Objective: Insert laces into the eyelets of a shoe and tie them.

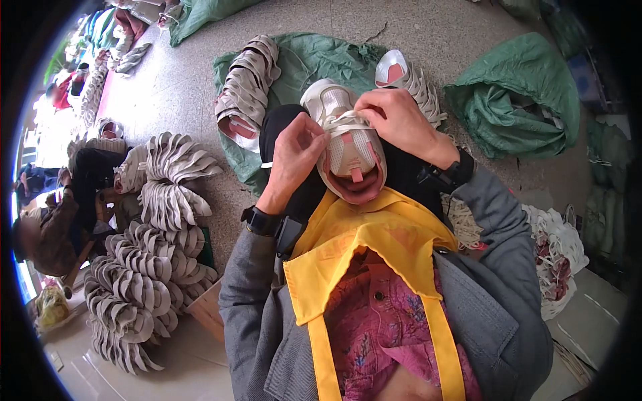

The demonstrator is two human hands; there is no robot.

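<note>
Spreading over the lap, a yellow apron reaches a pale shoe that lies between the knees, toe pointing away. The left hand and right hand pinch its white lace from either side.

Shoe wkshp, stacked shoe uppers, grn sacks

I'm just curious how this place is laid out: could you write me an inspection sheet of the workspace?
Surface: speckled floor, partly covered by green sheeting.
Job's things: pale shoe with white laces, between the person's dark-clad knees.
Clutter: stacks of pale shoe parts at left.
Grip: right hand pinches the laces; left hand is curled beside them, its hold unclear.
Cables: nothing seen.
Surroundings: another person at left; green sack at right.
</note>
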